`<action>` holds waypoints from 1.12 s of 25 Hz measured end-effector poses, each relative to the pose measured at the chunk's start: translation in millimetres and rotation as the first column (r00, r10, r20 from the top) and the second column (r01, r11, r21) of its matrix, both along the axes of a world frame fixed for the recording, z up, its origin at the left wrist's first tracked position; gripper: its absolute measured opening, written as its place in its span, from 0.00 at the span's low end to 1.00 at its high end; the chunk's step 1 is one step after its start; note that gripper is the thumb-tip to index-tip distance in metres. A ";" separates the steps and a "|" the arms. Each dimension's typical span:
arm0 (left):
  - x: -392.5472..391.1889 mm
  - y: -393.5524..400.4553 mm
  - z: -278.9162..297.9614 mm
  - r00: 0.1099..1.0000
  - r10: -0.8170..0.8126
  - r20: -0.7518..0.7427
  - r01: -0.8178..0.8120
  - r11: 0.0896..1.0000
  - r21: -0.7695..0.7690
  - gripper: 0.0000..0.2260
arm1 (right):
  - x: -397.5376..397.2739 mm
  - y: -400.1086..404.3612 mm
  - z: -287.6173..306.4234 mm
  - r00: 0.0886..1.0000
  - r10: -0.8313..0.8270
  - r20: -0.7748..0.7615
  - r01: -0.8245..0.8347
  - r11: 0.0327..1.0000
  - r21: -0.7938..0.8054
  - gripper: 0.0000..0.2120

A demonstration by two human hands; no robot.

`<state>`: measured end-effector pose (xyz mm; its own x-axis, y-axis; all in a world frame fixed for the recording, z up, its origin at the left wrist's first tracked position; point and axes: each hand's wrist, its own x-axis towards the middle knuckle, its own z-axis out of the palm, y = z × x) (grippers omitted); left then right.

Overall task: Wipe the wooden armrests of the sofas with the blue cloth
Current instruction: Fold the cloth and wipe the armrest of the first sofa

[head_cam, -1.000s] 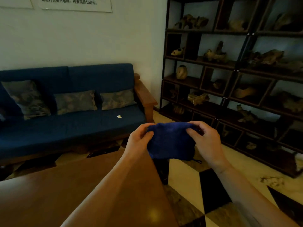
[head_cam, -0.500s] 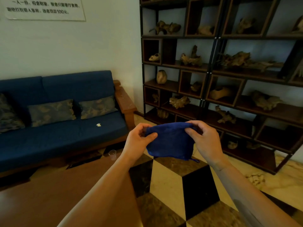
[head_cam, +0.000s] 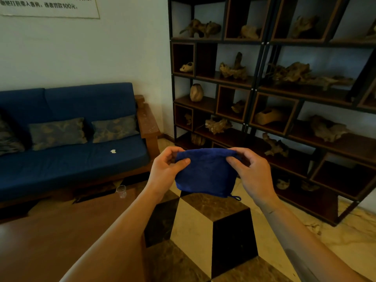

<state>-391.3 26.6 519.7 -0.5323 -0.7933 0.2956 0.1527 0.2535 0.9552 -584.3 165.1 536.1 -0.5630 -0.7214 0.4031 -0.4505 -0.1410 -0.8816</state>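
I hold a folded blue cloth (head_cam: pixel 205 173) in front of me at chest height. My left hand (head_cam: pixel 164 169) pinches its upper left corner and my right hand (head_cam: pixel 252 171) pinches its upper right corner. A small loop hangs from the cloth's lower right corner. Beyond the cloth, to the left, stands a blue sofa (head_cam: pixel 67 159) against the wall. Its right wooden armrest (head_cam: pixel 147 123) is a flat brown board, well beyond my hands. The sofa's left end is out of view.
A brown wooden table (head_cam: pixel 61 231) fills the lower left, with a small clear glass (head_cam: pixel 121 191) near its far edge. A tall dark shelf unit (head_cam: pixel 264 110) with wood carvings lines the right wall. Patterned cushions (head_cam: pixel 114 128) and a white scrap (head_cam: pixel 113 151) lie on the sofa.
My view has shifted to the right, so the sofa moved left in the frame and more shelf shows. Both hands keep holding the cloth the same way.
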 end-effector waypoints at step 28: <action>-34.8 -329.7 -23.4 0.951 0.303 -0.058 -0.304 0.953 -0.011 0.12 | -61.2 -390.1 -18.8 0.960 0.279 0.014 -0.278 0.960 -0.020 0.12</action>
<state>-426.0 -303.2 496.2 -0.2501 -0.9085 0.3348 0.1181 0.3146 0.9418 -645.5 -225.0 517.3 -0.3476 -0.8434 0.4097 -0.3765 -0.2746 -0.8848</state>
